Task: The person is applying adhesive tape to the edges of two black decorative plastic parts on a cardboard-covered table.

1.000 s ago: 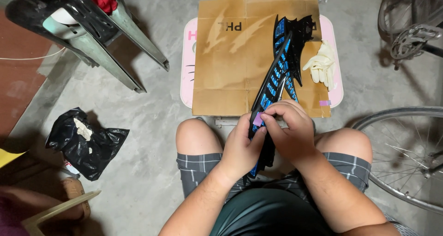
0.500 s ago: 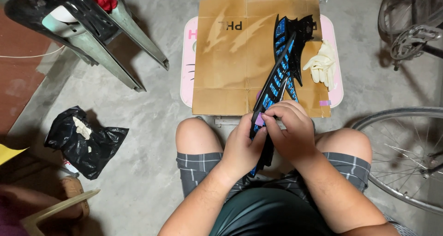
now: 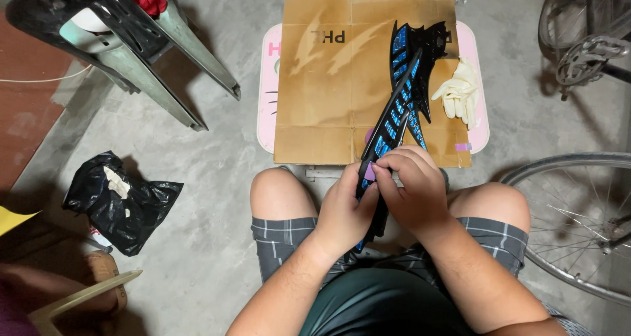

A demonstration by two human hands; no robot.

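A long black piece with blue patches [image 3: 393, 112] slants from my lap up over a sheet of brown cardboard [image 3: 328, 93]. My left hand [image 3: 345, 208] grips its lower end from the left. My right hand [image 3: 413, 188] closes over it from the right, fingertips pinching a small purple bit [image 3: 369, 172] on its edge. A second black and blue piece [image 3: 424, 44] lies flat on the cardboard behind the first. A pair of pale rubber gloves [image 3: 458, 89] lies at the cardboard's right side.
The cardboard covers a small pink table [image 3: 266, 106]. A black stool with grey legs [image 3: 125, 40] leans at the far left. A crumpled black plastic bag [image 3: 115, 198] lies on the concrete floor. Bicycle wheels [image 3: 578, 224] stand at the right.
My hands have shifted very slightly on the black piece; the fingers of my right hand work at the purple bit. Everything else is as before.
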